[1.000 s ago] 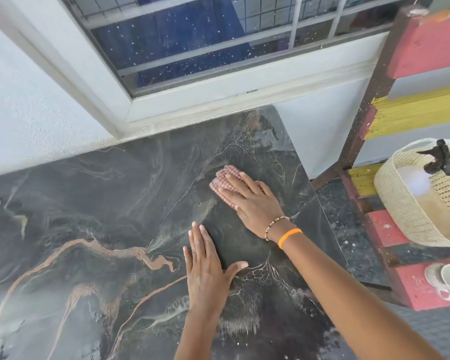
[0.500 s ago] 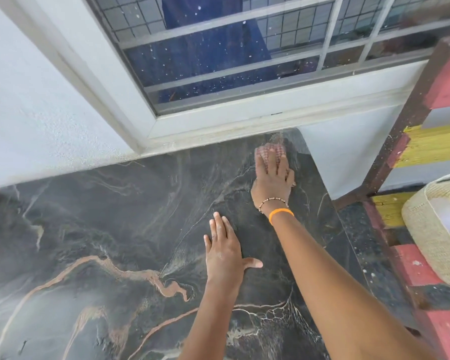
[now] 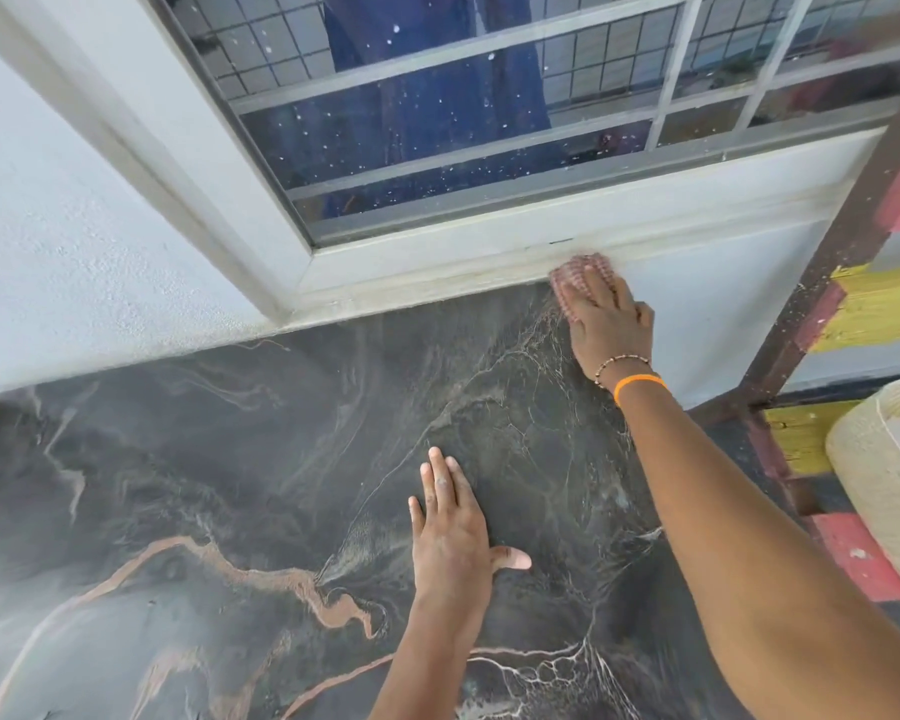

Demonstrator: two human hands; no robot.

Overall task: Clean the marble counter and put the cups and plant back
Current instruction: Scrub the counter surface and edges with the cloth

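In the head view, the right hand (image 3: 611,324) had pushed the checked cloth (image 3: 575,275) across the marble bench (image 3: 230,485) up to the window sill (image 3: 437,262), fingers flat on it; the left hand (image 3: 450,532) lay flat and open, so wiping was reaching the far edge

Dark marble surface (image 3: 230,485), tan and white veining, meets the wall below a window. Pink checked cloth (image 3: 575,275) at far edge, pressed under right hand (image 3: 611,324). Left hand (image 3: 450,532) flat mid-surface.
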